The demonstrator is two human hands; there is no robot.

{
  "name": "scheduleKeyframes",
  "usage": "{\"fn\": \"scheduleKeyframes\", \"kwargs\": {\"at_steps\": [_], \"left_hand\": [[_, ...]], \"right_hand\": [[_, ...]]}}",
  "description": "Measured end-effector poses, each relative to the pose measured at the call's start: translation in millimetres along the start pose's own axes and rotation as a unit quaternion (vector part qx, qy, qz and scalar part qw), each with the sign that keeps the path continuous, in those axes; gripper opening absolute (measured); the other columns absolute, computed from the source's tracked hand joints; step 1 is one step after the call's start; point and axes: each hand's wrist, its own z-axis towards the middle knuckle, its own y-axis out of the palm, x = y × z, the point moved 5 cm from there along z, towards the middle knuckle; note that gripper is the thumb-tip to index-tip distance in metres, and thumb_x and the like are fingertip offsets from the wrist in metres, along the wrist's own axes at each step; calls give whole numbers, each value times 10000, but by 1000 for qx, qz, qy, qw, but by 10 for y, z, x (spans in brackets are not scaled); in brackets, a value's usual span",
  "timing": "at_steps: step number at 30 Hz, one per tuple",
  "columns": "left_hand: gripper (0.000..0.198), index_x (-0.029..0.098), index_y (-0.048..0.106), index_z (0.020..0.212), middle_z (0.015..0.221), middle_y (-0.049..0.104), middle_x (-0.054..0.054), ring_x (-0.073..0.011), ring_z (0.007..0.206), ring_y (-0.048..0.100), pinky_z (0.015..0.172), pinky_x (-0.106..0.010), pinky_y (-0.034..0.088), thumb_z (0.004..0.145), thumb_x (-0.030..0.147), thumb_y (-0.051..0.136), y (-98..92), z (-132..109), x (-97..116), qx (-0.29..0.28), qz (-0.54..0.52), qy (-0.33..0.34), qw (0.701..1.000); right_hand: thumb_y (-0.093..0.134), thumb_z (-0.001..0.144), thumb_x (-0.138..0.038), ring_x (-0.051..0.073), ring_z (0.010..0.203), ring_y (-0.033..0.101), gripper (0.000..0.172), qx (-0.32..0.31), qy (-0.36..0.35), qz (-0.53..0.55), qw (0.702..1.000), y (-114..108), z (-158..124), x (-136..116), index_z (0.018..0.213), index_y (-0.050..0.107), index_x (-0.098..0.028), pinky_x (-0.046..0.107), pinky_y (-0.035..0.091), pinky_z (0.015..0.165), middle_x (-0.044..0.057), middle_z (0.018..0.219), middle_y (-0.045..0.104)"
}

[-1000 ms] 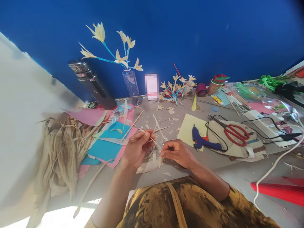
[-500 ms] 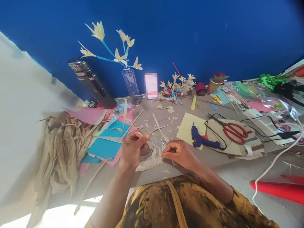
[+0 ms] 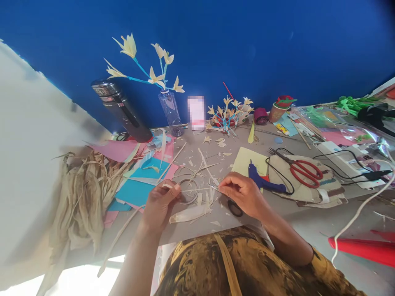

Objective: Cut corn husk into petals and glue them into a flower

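Observation:
A thin pale strip [image 3: 197,189] is stretched level between my two hands above the table. My left hand [image 3: 161,202] pinches its left end between thumb and fingers. At its other end, the closed fingertips of my right hand [image 3: 240,191] grip the strip. Under it lie a ring-shaped roll [image 3: 187,200] and pale scraps, with a wider pale husk piece [image 3: 189,214] nearer my body. A dark scissor handle [image 3: 235,208] shows just below my right hand.
Right of my hands are a blue glue gun [image 3: 262,181], red-handled scissors [image 3: 305,170] and a power strip [image 3: 348,164]. Dried husks [image 3: 78,197] hang over the left edge. Behind stand a black flask [image 3: 123,111], a flower bottle [image 3: 170,113] and a small flower bunch [image 3: 227,117].
My hands have moved apart, left hand to the left and right hand to the right, pulling the strip straight. The ring and dark scissor handle are now more exposed.

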Motion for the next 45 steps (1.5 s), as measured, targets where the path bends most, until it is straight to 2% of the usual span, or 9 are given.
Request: {"fn": "scheduleKeyframes", "kwargs": {"at_steps": [6, 11, 15, 23, 26, 29, 33, 41, 45], "left_hand": [[404, 169, 536, 591, 584, 490, 55, -81, 552, 461, 493, -206, 404, 599, 319, 911, -113, -43, 155, 92, -94, 87, 987], [397, 185, 512, 647, 578, 467, 71, -73, 518, 430, 479, -202, 372, 655, 327, 883, 129, -9, -40, 84, -163, 95, 978], [402, 181, 503, 655, 578, 471, 73, -65, 518, 427, 499, -196, 357, 659, 336, 873, 382, -47, -300, 50, -145, 39, 987], [169, 176, 650, 792, 678, 627, -6, -131, 598, 546, 582, -260, 421, 761, 318, 737, 290, -113, -242, -29, 210, -3, 977], [55, 212, 666, 891, 878, 680, -28, -163, 777, 614, 728, -301, 475, 867, 212, 616, 199, -276, 225, 109, 385, 271, 876], [206, 228, 661, 1009, 980, 696, -48, -195, 973, 639, 865, -338, 487, 891, 96, 555, 500, -483, 470, 17, 473, 495, 728], [210, 213, 683, 999, 1012, 724, -83, -278, 1138, 606, 1038, -495, 389, 918, 119, 513, 771, -351, 400, -110, 617, 464, 626], [258, 186, 660, 791, 621, 529, 25, -97, 527, 440, 510, -240, 334, 922, 386, 561, 322, -39, 41, -81, 343, 93, 931], [205, 177, 716, 919, 646, 608, 18, -69, 480, 415, 501, -230, 337, 850, 360, 655, 380, -74, -74, -61, 163, 62, 983]], "right_hand": [[651, 844, -385, 139, 617, 530, 219, 154, 86, 57, 983, -306, -4, 190, 808, 677, -171, 246, 408, 576, 19, 727, 649], [623, 881, -399, 156, 658, 590, 269, -47, 95, 149, 983, 246, -38, 61, 925, 746, -164, 244, 439, 590, 41, 775, 721], [567, 923, -433, 150, 702, 600, 356, -12, 44, 213, 976, 440, 51, -157, 1101, 741, -178, 250, 464, 633, 71, 981, 746], [727, 786, -480, 130, 607, 541, 322, -33, 110, 344, 932, 303, 170, -93, 844, 769, -166, 262, 432, 606, 43, 727, 703], [721, 782, -431, 117, 580, 508, 281, -82, 136, 276, 948, 340, 136, 12, 778, 754, -151, 247, 396, 579, 21, 648, 669], [647, 816, -365, 91, 508, 404, 266, -102, 123, 153, 975, 370, 114, 38, 663, 694, -152, 235, 302, 501, -11, 577, 601], [577, 855, -330, 96, 506, 393, 268, -115, 77, 66, 988, 336, 87, -32, 666, 667, -163, 235, 291, 501, -19, 567, 576], [659, 812, -330, 138, 600, 563, 168, -50, 119, 125, 984, 192, 50, 97, 802, 701, -169, 241, 403, 572, 22, 683, 690], [685, 783, -375, 120, 559, 526, 211, -21, 138, 215, 967, 323, 84, 129, 743, 676, -167, 235, 392, 540, 5, 643, 647]]}}
